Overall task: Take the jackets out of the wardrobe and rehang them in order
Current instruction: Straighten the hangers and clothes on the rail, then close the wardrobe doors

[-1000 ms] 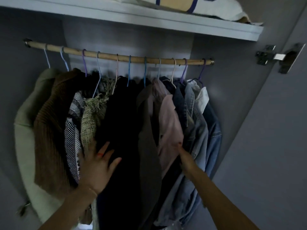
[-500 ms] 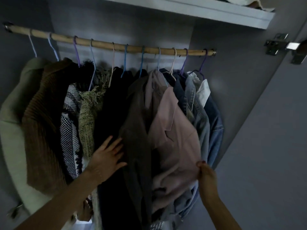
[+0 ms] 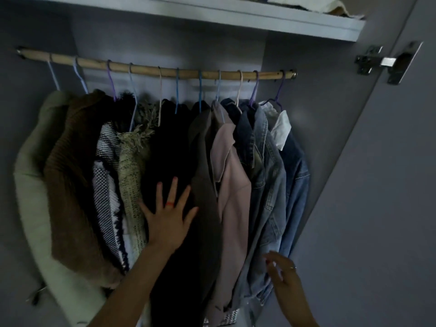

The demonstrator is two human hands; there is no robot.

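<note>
Jackets [image 3: 231, 185] all on hangers along the rod [image 3: 153, 68], packed tight shoulder to shoulder, nothing pulled out yet. Left hand [image 3: 168, 220] spread wide and flat against the dark coat [image 3: 169, 149] in the middle, holding nothing, probably pushing that bunch aside to open a gap; right hand [image 3: 282, 277] loose and empty just beside the denim jacket [image 3: 269, 185] hem, fingers relaxed, looks ready to grab. Shelf [image 3: 236, 15] above, hinge [image 3: 387, 62] off right.

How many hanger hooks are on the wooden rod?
11 hanger hooks along the light wooden rod: two pale ones far left, nine spread from middle-left to the right end. None seems hidden.
</note>
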